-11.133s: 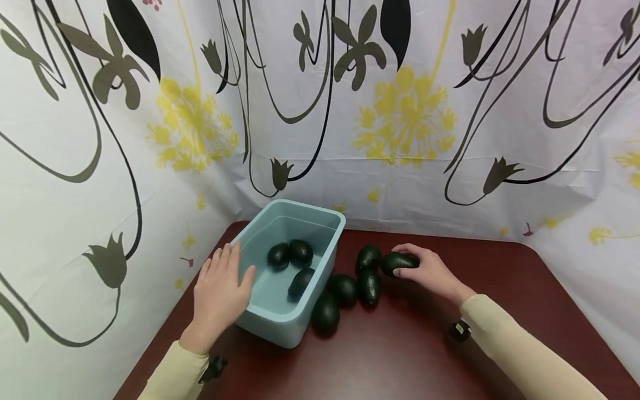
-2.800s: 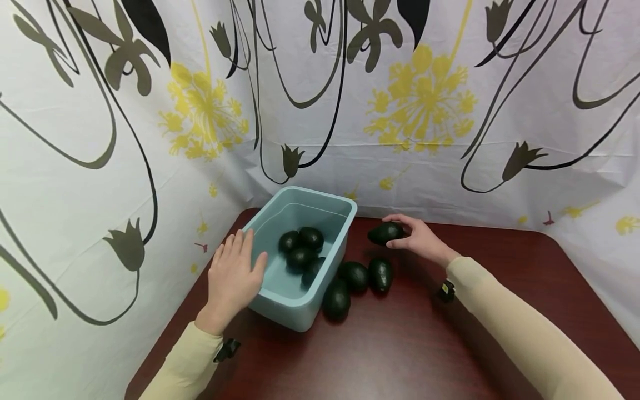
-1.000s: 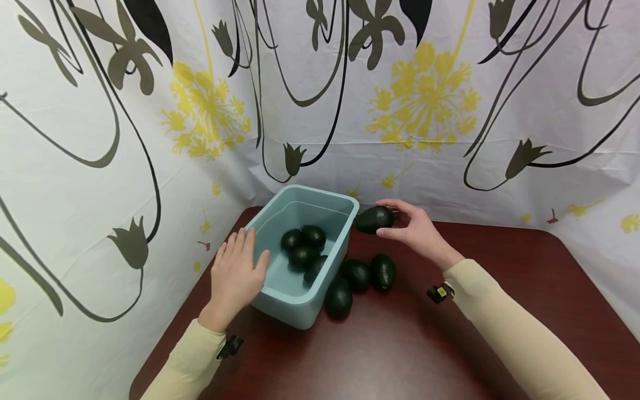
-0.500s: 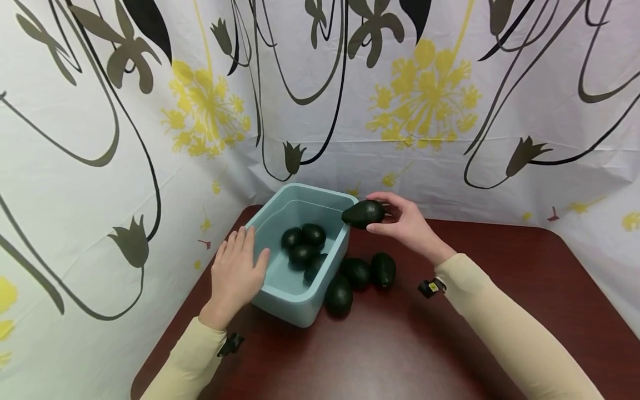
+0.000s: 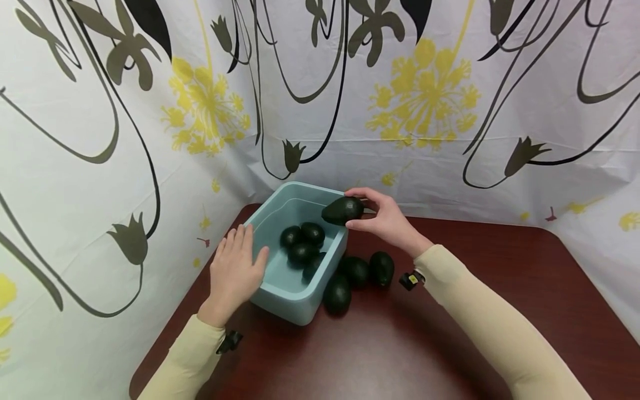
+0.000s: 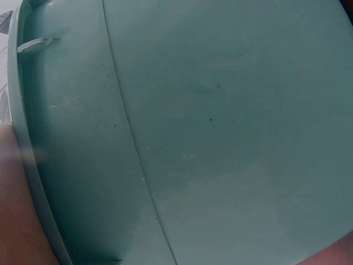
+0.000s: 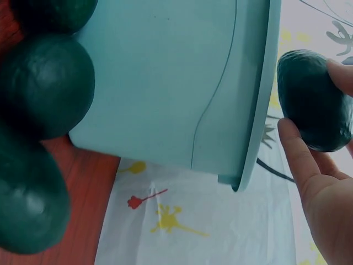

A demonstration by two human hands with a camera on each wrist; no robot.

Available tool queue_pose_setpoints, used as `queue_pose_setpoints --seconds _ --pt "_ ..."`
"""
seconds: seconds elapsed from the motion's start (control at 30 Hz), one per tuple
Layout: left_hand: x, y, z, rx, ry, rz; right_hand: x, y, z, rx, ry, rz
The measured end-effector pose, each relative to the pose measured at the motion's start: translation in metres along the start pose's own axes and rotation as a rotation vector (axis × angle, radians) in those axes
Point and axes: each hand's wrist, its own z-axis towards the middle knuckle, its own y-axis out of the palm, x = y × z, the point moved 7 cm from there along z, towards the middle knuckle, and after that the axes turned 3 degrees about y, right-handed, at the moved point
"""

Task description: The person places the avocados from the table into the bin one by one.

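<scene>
My right hand (image 5: 389, 223) grips a dark green avocado (image 5: 343, 210) between thumb and fingers, over the right rim of a pale blue bin (image 5: 285, 300). In the right wrist view the held avocado (image 7: 311, 102) shows beyond the bin's rim, pinched by the fingertips. Several avocados (image 5: 302, 254) lie inside the bin. My left hand (image 5: 235, 278) rests with straight fingers on the bin's left rim. The left wrist view is filled by the bin's outer wall (image 6: 220, 121), with bits of the hand at its edges.
Three more avocados (image 5: 356, 272) lie on the dark red table (image 5: 480, 278) against the bin's right side. A white patterned cloth (image 5: 310, 66) hangs behind and to the left of the table.
The right hand has lifted the avocado from the table and carried it left over the bin's rim. Over the longer span, another avocado came into the bin. The left hand stays at the rim.
</scene>
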Motion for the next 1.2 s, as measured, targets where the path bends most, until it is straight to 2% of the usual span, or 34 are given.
queue_pose_setpoints --seconds 0.23,0.57,0.73,0.97,1.2 --pt "-0.001 0.001 0.0 -0.012 -0.003 -0.001 0.018 0.013 0.022 -0.009 -0.011 -0.042" --pt "-0.001 0.003 0.001 -0.023 -0.014 -0.011 0.016 0.036 0.04 -0.024 -0.066 -0.158" --pt "-0.002 0.002 0.001 -0.012 -0.015 -0.011 0.014 0.054 0.051 -0.107 -0.1 -0.223" --pt "-0.002 0.002 0.0 -0.001 -0.021 -0.016 0.013 0.079 0.065 -0.234 -0.114 -0.409" --pt "-0.001 0.001 0.001 -0.003 -0.025 -0.011 0.019 0.092 0.071 -0.362 -0.061 -0.525"
